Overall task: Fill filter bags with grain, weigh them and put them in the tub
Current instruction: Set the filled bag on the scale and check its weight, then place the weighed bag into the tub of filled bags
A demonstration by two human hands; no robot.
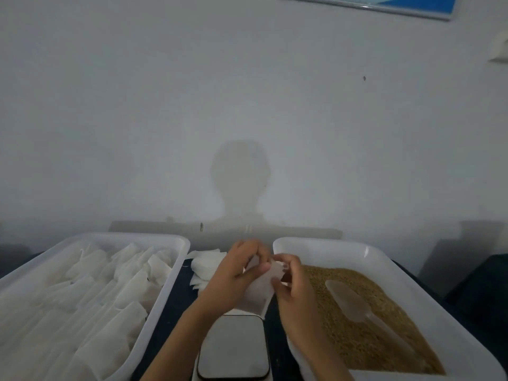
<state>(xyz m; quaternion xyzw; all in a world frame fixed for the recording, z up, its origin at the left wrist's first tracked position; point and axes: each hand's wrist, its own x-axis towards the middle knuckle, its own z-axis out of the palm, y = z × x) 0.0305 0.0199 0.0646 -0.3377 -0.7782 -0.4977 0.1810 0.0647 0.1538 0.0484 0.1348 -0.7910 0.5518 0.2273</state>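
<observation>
Filter bag point(259, 290): I'm pinching its top edge with left hand point(236, 273) and right hand point(292, 284); scoop point(354, 303) lying rightward, nearer the right.

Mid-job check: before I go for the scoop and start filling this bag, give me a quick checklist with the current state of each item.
1. Bag in hand: ok. The left hand and right hand both pinch the empty filter bag at its top edge.
2. Bag mouth open: cannot tell, fingers hide it.
3. Scoop reachable: ok. The clear scoop lies on the grain in the right tub.
4. Scale free: ok. Nothing rests on the scale platform.
5. Scale reading: cannot tell, no display in view.
6. Room for filled bags: ok. The left tub has space near its rim.
</observation>
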